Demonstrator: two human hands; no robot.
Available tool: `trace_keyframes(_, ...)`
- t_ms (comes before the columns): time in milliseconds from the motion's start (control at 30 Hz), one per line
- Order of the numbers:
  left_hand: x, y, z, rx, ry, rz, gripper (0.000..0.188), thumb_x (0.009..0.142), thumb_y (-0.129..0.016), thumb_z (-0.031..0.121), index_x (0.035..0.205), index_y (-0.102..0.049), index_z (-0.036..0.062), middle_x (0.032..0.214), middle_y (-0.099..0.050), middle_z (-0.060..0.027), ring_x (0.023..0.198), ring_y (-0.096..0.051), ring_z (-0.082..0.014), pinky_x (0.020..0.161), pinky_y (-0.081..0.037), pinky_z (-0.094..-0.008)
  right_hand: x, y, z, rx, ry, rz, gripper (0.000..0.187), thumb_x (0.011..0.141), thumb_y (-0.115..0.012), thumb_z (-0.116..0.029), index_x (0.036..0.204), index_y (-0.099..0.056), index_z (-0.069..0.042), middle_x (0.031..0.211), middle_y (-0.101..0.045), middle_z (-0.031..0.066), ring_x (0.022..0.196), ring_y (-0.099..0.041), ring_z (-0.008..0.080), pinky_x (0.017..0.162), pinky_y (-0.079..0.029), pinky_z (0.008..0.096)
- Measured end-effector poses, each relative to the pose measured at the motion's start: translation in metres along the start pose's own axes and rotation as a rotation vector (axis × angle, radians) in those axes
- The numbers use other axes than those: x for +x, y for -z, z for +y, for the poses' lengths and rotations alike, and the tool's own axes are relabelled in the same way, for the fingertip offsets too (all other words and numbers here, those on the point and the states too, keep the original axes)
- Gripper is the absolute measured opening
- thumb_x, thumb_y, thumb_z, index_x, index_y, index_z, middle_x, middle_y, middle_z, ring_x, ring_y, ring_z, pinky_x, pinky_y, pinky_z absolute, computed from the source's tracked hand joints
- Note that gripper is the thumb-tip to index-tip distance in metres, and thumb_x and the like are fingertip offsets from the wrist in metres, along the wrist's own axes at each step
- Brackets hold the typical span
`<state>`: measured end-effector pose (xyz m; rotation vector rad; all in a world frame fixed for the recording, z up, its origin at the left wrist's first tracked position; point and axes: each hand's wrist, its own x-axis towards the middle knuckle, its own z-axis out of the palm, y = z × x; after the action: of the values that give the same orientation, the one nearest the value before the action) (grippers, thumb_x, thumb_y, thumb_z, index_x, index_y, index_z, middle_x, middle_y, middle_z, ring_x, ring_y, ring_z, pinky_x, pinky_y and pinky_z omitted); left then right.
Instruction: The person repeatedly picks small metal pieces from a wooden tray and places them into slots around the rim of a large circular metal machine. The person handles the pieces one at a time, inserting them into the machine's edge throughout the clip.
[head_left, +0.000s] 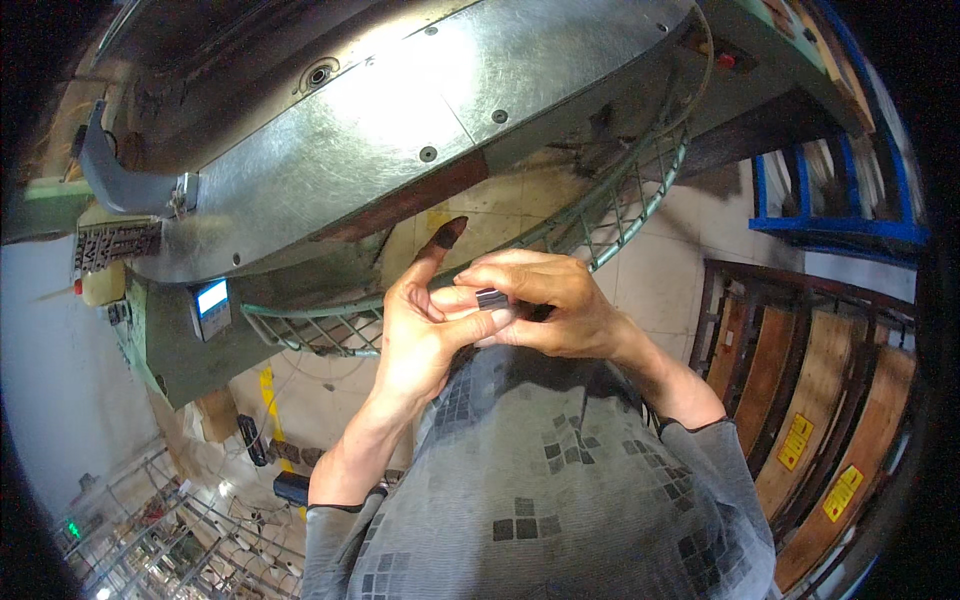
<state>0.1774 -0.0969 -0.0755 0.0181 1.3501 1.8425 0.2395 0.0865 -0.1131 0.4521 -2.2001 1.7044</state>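
The lit display (212, 297) is seen at 9 o'clock from the small dark piece, and the steel plate (380, 130) at 11 o'clock. By the left hand (420, 325), at 8 o'clock, the piece is pinched with the thumb, while one finger with a darkened tip is raised toward 1 o'clock. The small dark piece (491, 299) is held mid-view, above the shirt. By the right hand (560, 305), at 3 o'clock, it is grasped too, the fingertips partly hidden. Wooden slats (815, 395) are seen toward 4 o'clock. Light, even pressure is probably best kept, with its face left uncovered.
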Motion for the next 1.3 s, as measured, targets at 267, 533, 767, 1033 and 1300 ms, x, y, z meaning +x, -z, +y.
trace_keyframes(267, 0.000, -0.009, -0.005, -0.001, 0.027, 0.027, 0.092, 0.087, -0.075, -0.009, 0.160, -0.019, -0.0078, 0.101, -0.077, -0.0189, 0.090, -0.075, -0.0232, 0.087, -0.059, -0.0336, -0.005, 0.009, 0.013, 0.127, -0.004, -0.082, 0.048, 0.073, -0.087, -0.009, 0.117, -0.069, 0.000, 0.107, -0.073, 0.0160, 0.093, -0.073, 0.0282, 0.076, -0.057, 0.0371)
trace_keyframes(533, 0.010, -0.006, -0.002, -0.263, 0.080, -0.080, 0.071, 0.105, -0.063, 0.014, 0.159, -0.020, -0.0012, 0.115, -0.071, -0.0230, 0.103, -0.075, -0.0305, 0.091, -0.062, -0.0392, -0.008, 0.020, 0.023, 0.105, -0.016, -0.090, 0.048, 0.073, -0.089, -0.011, 0.116, -0.070, -0.001, 0.109, -0.074, 0.0155, 0.072, -0.068, 0.0192, 0.062, -0.054, 0.0309)
trace_keyframes(767, 0.010, -0.009, -0.005, -0.251, 0.047, -0.081, 0.060, 0.108, -0.057, 0.014, 0.157, -0.026, 0.0015, 0.118, -0.070, -0.0231, 0.105, -0.074, -0.0295, 0.091, -0.063, -0.0383, -0.006, 0.022, 0.023, 0.075, 0.062, -0.077, 0.047, 0.075, -0.090, -0.013, 0.115, -0.069, -0.002, 0.111, -0.074, 0.0155, 0.069, -0.068, 0.0184, 0.061, -0.054, 0.0316)
trace_keyframes(1033, 0.007, -0.012, -0.007, -0.233, 0.052, -0.025, 0.060, 0.107, -0.059, 0.014, 0.156, -0.027, 0.0010, 0.107, -0.074, -0.0189, 0.096, -0.075, -0.0230, 0.085, -0.061, -0.0327, -0.005, 0.021, 0.029, 0.090, 0.091, -0.088, 0.045, 0.076, -0.089, -0.015, 0.113, -0.069, -0.001, 0.108, -0.074, 0.0178, 0.082, -0.073, 0.0269, 0.067, -0.057, 0.0354)
trace_keyframes(1300, 0.009, -0.009, -0.011, -0.141, 0.010, -0.029, 0.063, 0.106, -0.061, 0.013, 0.156, -0.025, -0.0020, 0.100, -0.077, -0.0176, 0.091, -0.075, -0.0205, 0.084, -0.058, -0.0308, -0.006, 0.021, 0.030, 0.041, 0.067, -0.112, 0.044, 0.077, -0.088, -0.017, 0.112, -0.069, -0.001, 0.107, -0.073, 0.0176, 0.084, -0.073, 0.0286, 0.070, -0.058, 0.0364)
